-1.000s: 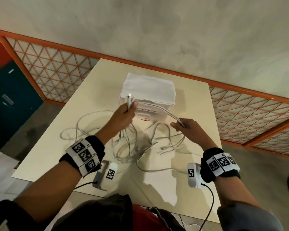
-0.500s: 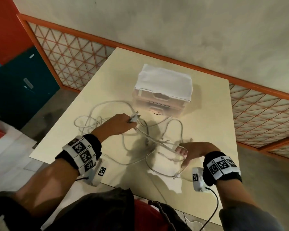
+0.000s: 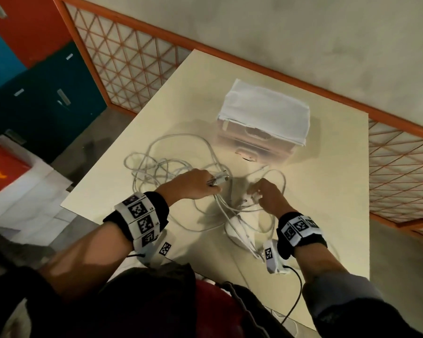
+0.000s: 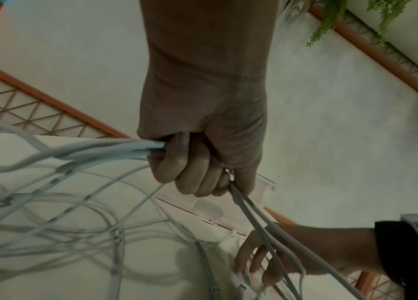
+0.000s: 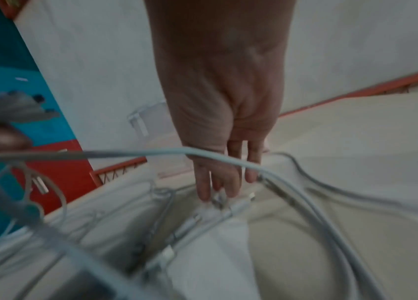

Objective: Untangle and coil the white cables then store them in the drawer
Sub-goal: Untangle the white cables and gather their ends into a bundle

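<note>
While the head view lays out the whole cream-coloured rectangular table (image 3: 327, 191) from above, only the wrist views reach under the palms. At the left of the table a loose tangle of thin white cables (image 3: 161, 167) sprawls in overlapping loops. The left hand (image 3: 193, 184) sits just right of that tangle; from above it reads as a fist with plug ends poking out toward the right, and the left wrist view confirms it, showing the fingers (image 4: 190, 172) curled tight round a bundle of several strands that enter from the left and leave downward to the right. Past the hands, the small translucent pinkish drawer unit (image 3: 254, 145) stands on the table with a white cloth (image 3: 266, 113) draped over its top, its drawers shut, no cable inside. The right hand (image 3: 266, 193) is lowered onto more white strands near the table's middle; the head view hides its fingertips, while the right wrist view, though blurred, shows the fingers (image 5: 205, 182) nearly straight and close together, tips down among plug ends, one strand draped across them. Whether they pinch anything cannot be told.

Against half a second ago, the right hand has moved up from the near edge to just beside the left, and the left still clutches its bundle in much the same spot
</note>
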Demonstrator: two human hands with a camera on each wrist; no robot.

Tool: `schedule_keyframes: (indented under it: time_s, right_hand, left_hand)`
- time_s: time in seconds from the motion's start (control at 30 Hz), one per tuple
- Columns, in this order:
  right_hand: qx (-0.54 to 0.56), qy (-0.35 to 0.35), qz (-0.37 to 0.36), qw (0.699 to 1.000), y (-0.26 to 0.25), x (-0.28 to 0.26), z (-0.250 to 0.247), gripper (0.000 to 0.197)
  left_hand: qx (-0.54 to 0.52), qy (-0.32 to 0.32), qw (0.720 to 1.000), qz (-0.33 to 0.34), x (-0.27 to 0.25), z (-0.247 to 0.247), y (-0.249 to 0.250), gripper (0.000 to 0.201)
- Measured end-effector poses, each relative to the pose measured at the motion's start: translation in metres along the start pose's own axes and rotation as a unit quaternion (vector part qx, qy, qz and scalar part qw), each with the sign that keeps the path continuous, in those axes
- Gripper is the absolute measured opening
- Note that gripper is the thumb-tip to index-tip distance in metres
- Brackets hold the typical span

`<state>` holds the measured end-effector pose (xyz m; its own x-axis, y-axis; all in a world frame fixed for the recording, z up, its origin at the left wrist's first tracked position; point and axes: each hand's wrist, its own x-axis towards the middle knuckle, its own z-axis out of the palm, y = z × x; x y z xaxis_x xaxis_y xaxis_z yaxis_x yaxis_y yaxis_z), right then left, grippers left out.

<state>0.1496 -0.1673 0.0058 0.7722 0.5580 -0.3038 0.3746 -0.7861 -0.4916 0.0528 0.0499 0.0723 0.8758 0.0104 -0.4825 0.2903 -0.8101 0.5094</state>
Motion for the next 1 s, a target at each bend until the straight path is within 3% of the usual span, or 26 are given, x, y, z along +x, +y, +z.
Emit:
schedule_keyframes:
  time_s: [0.2, 0.4, 0.5, 0.63, 0.77, 0.87, 1.0]
  right_hand:
    - [-0.047, 0.012, -0.001, 0.999, 0.019, 0.008, 0.006, 0.029]
    - [-0.088, 0.042, 0.052, 0.994, -0.002, 0.001, -0.024, 0.024]
    - [0.012, 0.125, -0.003, 0.992, -0.020, -0.010, -0.058, 0.017]
    - [0.161, 0.190, -0.064, 0.966, -0.050, -0.035, -0.108, 0.008]
    - [0.253, 0.164, -0.070, 0.951, -0.073, -0.059, -0.131, 0.009]
    - [0.332, 0.138, -0.062, 0.931, -0.086, -0.067, -0.127, 0.012]
    - [0.362, 0.172, -0.062, 0.914, -0.097, -0.074, -0.123, 0.011]
  left_hand:
    - [0.001, -0.019, 1.000, 0.010, 0.000, 0.000, 0.005, 0.045]
    - [-0.024, -0.009, 0.999, 0.034, 0.001, -0.004, 0.015, 0.044]
    - [-0.024, -0.015, 0.998, 0.059, 0.004, -0.005, 0.021, 0.040]
    - [-0.054, -0.011, 0.992, 0.113, 0.005, -0.008, 0.025, 0.026]
    - [-0.193, 0.053, 0.967, 0.159, 0.001, -0.018, 0.047, 0.034]
    - [-0.266, 0.041, 0.946, 0.180, -0.005, -0.022, 0.068, 0.032]
    - [-0.299, -0.003, 0.925, 0.234, -0.011, -0.014, 0.085, 0.019]
